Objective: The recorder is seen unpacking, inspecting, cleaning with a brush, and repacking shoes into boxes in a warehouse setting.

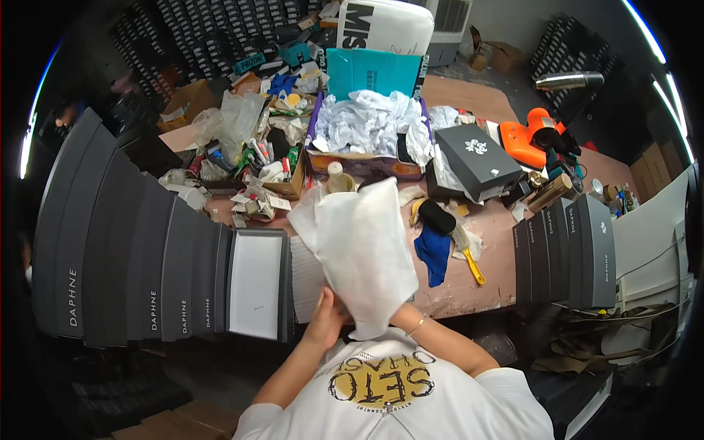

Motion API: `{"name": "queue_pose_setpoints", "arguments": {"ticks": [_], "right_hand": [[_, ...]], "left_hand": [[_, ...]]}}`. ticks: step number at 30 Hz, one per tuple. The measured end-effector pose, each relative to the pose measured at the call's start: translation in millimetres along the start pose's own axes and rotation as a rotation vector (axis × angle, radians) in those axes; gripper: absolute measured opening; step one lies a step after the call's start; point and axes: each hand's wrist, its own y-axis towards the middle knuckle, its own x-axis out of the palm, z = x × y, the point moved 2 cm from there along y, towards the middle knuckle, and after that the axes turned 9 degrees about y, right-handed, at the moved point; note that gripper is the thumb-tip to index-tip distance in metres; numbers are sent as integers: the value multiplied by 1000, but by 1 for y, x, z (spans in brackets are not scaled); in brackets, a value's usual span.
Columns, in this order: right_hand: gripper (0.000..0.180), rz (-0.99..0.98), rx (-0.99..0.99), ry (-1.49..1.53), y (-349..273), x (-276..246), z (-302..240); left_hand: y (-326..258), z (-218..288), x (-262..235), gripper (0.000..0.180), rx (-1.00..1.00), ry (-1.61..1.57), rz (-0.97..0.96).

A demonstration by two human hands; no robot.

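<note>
Left hand (pixel 324 323) grasps white sheet (pixel 363 249), right hand (pixel 405 317) too hidden to tell, over pinkish table (pixel 499 238) between boxes (pixel 136 249).

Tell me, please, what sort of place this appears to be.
Probably a packing workshop or storeroom: rows of matching dark boxes flank the worktable, a purple carton holds crumpled white paper, and a yellow-handled brush lies nearby.

You have a soft, thin white wrap (pixel 363 253) before you, its surface faintly creased and its edges uneven. It slants above the table (pixel 499 282), broad across the middle, tapering toward you at its lower end.
</note>
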Motion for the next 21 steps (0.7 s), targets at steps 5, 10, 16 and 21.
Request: {"name": "queue_pose_setpoints", "arguments": {"ticks": [5, 10, 16, 21], "right_hand": [[46, -308, 185, 272, 2, -33, -80], [65, 470, 627, 1189, -24, -47, -31], [46, 931, 491, 1188, -100, -112, 5], [47, 1079, 419, 1032, -122, -133, -6]], "left_hand": [[9, 18, -32, 55, 191, 27, 234], [12, 0, 20, 53, 479, 728, 150], [97, -59, 23, 76, 710, 1685, 34], [154, -78, 12, 74, 34, 1966, 53]]}}
